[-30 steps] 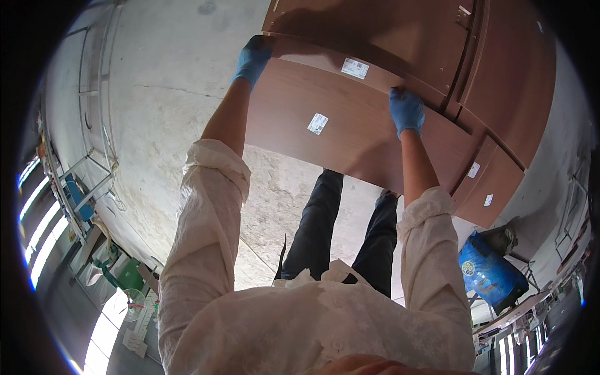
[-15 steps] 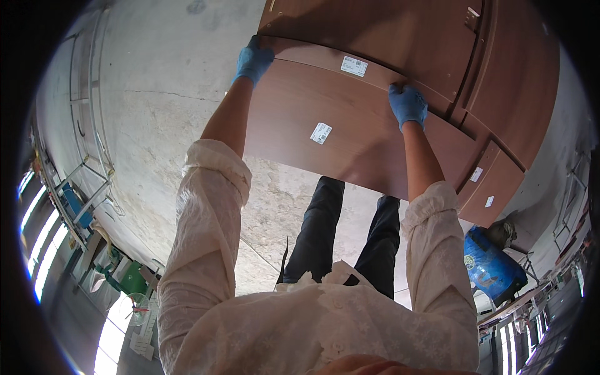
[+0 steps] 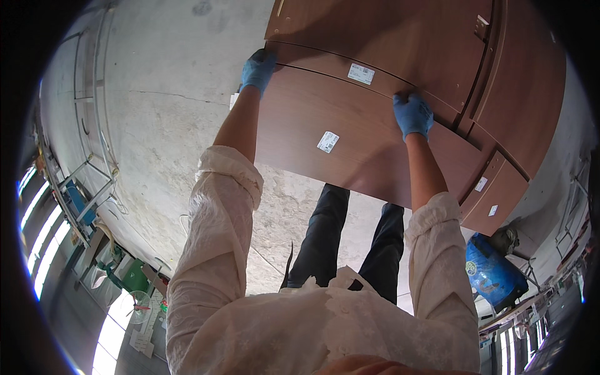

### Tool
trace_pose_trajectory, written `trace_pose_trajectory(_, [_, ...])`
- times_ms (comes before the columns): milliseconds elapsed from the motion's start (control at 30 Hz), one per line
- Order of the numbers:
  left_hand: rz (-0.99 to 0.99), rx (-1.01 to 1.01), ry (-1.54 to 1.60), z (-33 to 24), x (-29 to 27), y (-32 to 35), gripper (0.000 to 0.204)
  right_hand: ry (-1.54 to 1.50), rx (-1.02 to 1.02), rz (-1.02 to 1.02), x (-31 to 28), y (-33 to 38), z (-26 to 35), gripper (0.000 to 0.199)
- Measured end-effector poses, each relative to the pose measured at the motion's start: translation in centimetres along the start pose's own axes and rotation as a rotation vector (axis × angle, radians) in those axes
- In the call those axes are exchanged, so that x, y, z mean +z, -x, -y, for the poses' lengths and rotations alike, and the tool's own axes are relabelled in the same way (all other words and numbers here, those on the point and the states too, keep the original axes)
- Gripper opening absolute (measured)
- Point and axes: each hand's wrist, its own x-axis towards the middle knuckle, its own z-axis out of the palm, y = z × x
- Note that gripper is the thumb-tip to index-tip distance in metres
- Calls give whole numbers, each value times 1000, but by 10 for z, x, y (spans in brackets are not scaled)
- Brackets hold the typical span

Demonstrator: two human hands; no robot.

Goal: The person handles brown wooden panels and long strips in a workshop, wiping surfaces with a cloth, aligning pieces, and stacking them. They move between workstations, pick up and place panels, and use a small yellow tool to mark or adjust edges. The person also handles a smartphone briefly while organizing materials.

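My left hand [image 3: 258, 70], in a blue glove, is closed at the left end of a narrow brown wood-look panel [image 3: 328, 64]. My right hand [image 3: 414, 117], also gloved in blue, is closed at the same strip further right; its fingertips are partly in shadow. A white label [image 3: 361, 74] is stuck on the strip between my hands. Nearer to me lies a wider brown panel [image 3: 294, 119] with its own white label [image 3: 328, 142]. Beyond the strip is a large brown board [image 3: 375, 31] with small holes. What my fingers reach underneath is hidden.
More brown boards [image 3: 525, 87] lie at the right, with a small labelled piece [image 3: 494, 197] at the near corner. A blue barrel [image 3: 494, 269] stands on the right. Metal frames [image 3: 94, 125] stand at the left on the concrete floor [image 3: 169, 125]. My legs are just below the panels.
The whole view has shifted slightly, so the panels and my hands appear a little lower and further right. Both hands keep their places at the narrow panel.
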Motion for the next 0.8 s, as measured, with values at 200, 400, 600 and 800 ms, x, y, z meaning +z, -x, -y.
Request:
trace_pose_trajectory(200, [-39, -25, 108, 12, 6, -11, 35, 49, -45, -24, -1, 3, 4, 49])
trace_pose_trajectory(400, [2, -103, 325, 9, -1, -14, 26, 77, -71, -46, 0, 4, 8, 47])
trace_pose_trajectory(600, [9, -15, 393, 13, -2, -16, 31, 24, -118, -132, 11, 2, 7, 43])
trace_pose_trajectory(800, [41, 7, 322, 13, -13, -9, 32, -171, -11, -237, 6, 8, 13, 42])
